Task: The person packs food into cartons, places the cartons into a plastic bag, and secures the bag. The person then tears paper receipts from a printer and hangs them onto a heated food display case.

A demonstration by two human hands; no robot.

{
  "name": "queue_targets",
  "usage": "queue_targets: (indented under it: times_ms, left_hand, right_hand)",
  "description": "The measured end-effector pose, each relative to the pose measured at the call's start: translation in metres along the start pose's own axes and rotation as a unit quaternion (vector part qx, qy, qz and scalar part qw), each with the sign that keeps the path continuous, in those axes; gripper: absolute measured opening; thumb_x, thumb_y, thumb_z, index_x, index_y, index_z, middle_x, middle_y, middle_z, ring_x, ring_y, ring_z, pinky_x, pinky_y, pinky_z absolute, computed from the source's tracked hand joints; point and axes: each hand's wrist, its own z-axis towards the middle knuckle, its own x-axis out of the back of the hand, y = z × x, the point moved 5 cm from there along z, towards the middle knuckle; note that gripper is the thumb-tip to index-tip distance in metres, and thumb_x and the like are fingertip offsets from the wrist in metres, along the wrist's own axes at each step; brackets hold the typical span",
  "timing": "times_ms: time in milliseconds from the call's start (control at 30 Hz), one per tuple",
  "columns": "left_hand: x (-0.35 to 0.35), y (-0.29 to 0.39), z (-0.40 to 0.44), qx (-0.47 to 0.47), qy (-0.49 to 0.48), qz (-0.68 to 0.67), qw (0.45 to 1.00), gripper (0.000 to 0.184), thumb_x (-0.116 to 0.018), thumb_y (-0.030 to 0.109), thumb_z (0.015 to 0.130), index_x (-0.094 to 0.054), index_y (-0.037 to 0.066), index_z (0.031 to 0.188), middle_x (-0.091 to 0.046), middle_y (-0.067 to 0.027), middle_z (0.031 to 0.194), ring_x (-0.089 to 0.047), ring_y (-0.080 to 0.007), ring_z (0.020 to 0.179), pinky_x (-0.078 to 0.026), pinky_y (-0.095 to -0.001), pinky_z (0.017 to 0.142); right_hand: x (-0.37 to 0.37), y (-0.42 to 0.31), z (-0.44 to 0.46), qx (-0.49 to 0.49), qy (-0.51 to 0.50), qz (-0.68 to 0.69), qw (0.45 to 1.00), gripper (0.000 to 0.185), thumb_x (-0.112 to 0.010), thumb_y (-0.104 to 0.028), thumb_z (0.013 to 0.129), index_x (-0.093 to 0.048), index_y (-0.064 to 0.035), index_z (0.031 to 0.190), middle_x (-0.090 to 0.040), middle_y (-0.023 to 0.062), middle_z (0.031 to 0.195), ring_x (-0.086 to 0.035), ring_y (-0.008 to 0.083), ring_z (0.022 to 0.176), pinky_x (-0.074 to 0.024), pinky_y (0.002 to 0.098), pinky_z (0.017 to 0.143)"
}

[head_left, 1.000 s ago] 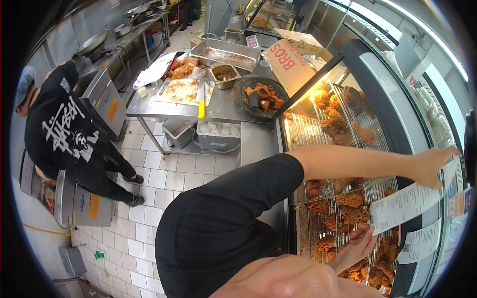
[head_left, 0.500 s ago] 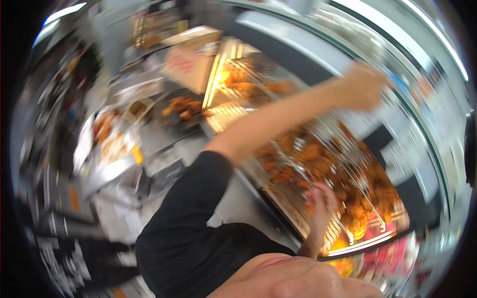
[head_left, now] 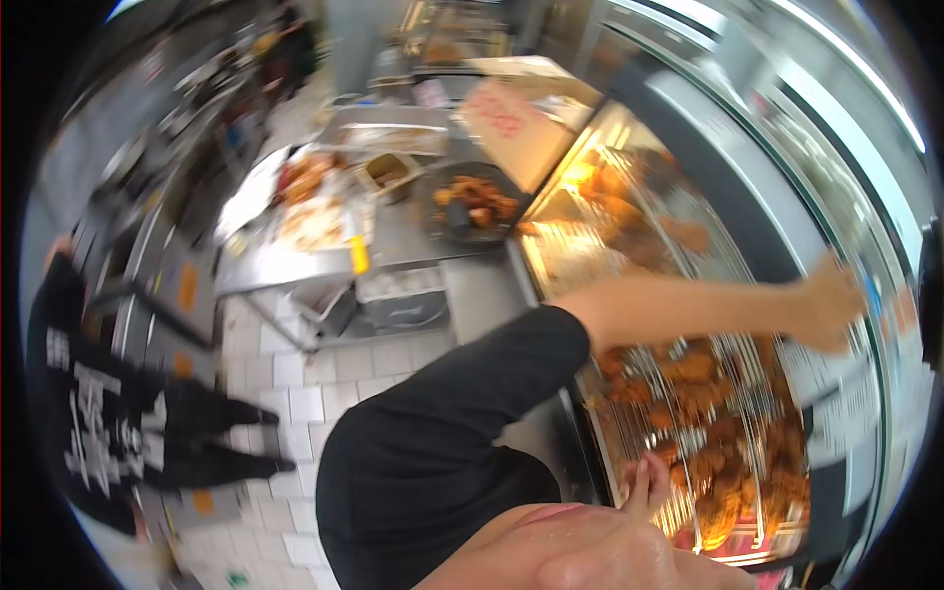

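Observation:
My left arm in a black sleeve reaches across a lit glass display case. At its end my left hand (head_left: 829,303) is curled and smeared by motion, over white paper sheets (head_left: 821,369) near the glass edge. Whether it grips anything is hidden. My right hand (head_left: 645,480) is low at the near side of the case, fingers bent together around what look like metal tongs (head_left: 673,425); blur hides the exact grip. Brown fried pieces (head_left: 703,398) lie beneath, among shiny metal rails. More golden pieces (head_left: 615,208) sit in the far section under yellow light.
A steel table (head_left: 398,246) holds a black bowl (head_left: 442,228) of fried pieces, a square tub (head_left: 388,172) and a long metal tray (head_left: 383,135). Beside it is a cardboard box (head_left: 506,123) with red writing. A person in black (head_left: 108,413) stands at left on white tiles (head_left: 324,369).
The view has swung, so the case and table now appear farther right, and the person at left shows fully. My left arm still reaches over the case; my right hand stays at its near side.

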Motion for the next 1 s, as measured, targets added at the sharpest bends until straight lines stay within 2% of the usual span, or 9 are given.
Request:
queue_targets:
  times_ms: [167, 200, 300, 400, 600, 700, 800, 900, 1000]
  left_hand:
    - [-0.029, -0.023, 0.008, 0.009, 0.136, 0.032, 0.990, 0.062, -0.044, 0.056, 0.078, -0.064, 0.001, 0.102, -0.055, -0.0133, 0.105, -0.043, -0.0290, 0.105, -0.024, -0.0510, 0.095]
    - [-0.032, -0.026, 0.014, 0.036, 0.044, -0.016, 0.998, 0.066, -0.043, 0.059, 0.079, -0.066, 0.001, 0.099, -0.054, -0.0138, 0.109, -0.042, -0.0298, 0.108, -0.022, -0.0499, 0.098]
    - [-0.040, -0.018, 0.016, 0.024, 0.053, 0.023, 0.998, 0.067, -0.041, 0.060, 0.081, -0.068, 0.001, 0.096, -0.054, -0.0147, 0.114, -0.040, -0.0298, 0.112, -0.019, -0.0499, 0.100]
    - [-0.034, -0.008, 0.013, -0.036, 0.174, 0.130, 0.975, 0.060, -0.047, 0.057, 0.077, -0.069, 0.002, 0.081, -0.058, -0.0106, 0.097, -0.047, -0.0255, 0.097, -0.028, -0.0428, 0.087]
    - [-0.045, -0.005, 0.031, -0.002, 0.013, 0.061, 0.998, 0.061, -0.042, 0.062, 0.079, -0.069, 0.008, 0.090, -0.059, -0.0088, 0.105, -0.046, -0.0234, 0.106, -0.025, -0.0431, 0.092]
    - [-0.054, -0.005, 0.022, -0.041, 0.076, 0.052, 0.995, 0.062, -0.043, 0.063, 0.079, -0.070, 0.009, 0.093, -0.058, -0.0085, 0.113, -0.045, -0.0241, 0.107, -0.023, -0.0422, 0.095]
    - [-0.040, -0.020, 0.027, -0.006, -0.031, 0.041, 0.999, 0.063, -0.046, 0.064, 0.076, -0.069, 0.009, 0.097, -0.054, -0.0109, 0.118, -0.044, -0.0257, 0.112, -0.019, -0.0447, 0.101]
    - [-0.052, -0.011, 0.023, -0.002, 0.153, 0.027, 0.988, 0.066, -0.049, 0.066, 0.074, -0.068, 0.008, 0.099, -0.053, -0.0131, 0.121, -0.042, -0.0266, 0.117, -0.014, -0.0475, 0.105]
    - [-0.067, -0.018, 0.037, 0.028, 0.112, -0.033, 0.993, 0.072, -0.050, 0.066, 0.073, -0.063, 0.004, 0.107, -0.052, -0.0156, 0.120, -0.040, -0.0275, 0.119, -0.013, -0.0490, 0.105]
  right_hand:
    - [-0.003, 0.026, 0.000, -0.032, 0.003, -0.029, 0.999, 0.016, -0.056, -0.015, 0.089, -0.061, -0.0033, 0.099, -0.062, 0.0061, 0.072, -0.049, 0.0068, 0.057, -0.0387, 0.0195, 0.052]
    - [-0.007, 0.025, -0.003, -0.047, 0.004, -0.035, 0.998, 0.016, -0.056, -0.014, 0.089, -0.061, -0.0034, 0.099, -0.062, 0.0061, 0.073, -0.049, 0.0067, 0.057, -0.0387, 0.0194, 0.052]
    - [-0.018, 0.034, -0.004, -0.076, 0.000, -0.030, 0.997, 0.015, -0.056, -0.012, 0.088, -0.061, -0.0025, 0.099, -0.062, 0.0063, 0.073, -0.050, 0.0062, 0.058, -0.0384, 0.0184, 0.052]
    - [-0.035, 0.036, -0.008, -0.073, -0.034, -0.006, 0.997, 0.015, -0.056, -0.010, 0.088, -0.060, -0.0012, 0.098, -0.062, 0.0069, 0.073, -0.050, 0.0067, 0.058, -0.0390, 0.0191, 0.053]
    - [-0.062, 0.039, -0.015, -0.102, -0.072, -0.023, 0.992, 0.014, -0.056, -0.008, 0.088, -0.060, 0.0004, 0.098, -0.062, 0.0071, 0.074, -0.050, 0.0072, 0.058, -0.0401, 0.0198, 0.054]
    - [-0.072, 0.041, -0.020, -0.108, -0.091, -0.006, 0.990, 0.014, -0.057, -0.008, 0.087, -0.060, 0.0004, 0.098, -0.062, 0.0070, 0.074, -0.049, 0.0070, 0.059, -0.0403, 0.0198, 0.055]
    - [-0.080, 0.042, -0.023, -0.118, -0.099, -0.010, 0.988, 0.014, -0.057, -0.008, 0.087, -0.059, 0.0006, 0.098, -0.063, 0.0071, 0.074, -0.050, 0.0074, 0.059, -0.0408, 0.0202, 0.056]
    - [-0.087, 0.052, -0.026, -0.122, -0.098, 0.005, 0.988, 0.013, -0.057, -0.007, 0.087, -0.059, 0.0011, 0.097, -0.063, 0.0073, 0.074, -0.051, 0.0080, 0.060, -0.0414, 0.0210, 0.056]
    - [-0.091, 0.068, -0.031, -0.121, -0.103, 0.049, 0.986, 0.010, -0.057, -0.003, 0.086, -0.058, 0.0019, 0.094, -0.062, 0.0074, 0.074, -0.053, 0.0093, 0.062, -0.0423, 0.0223, 0.058]
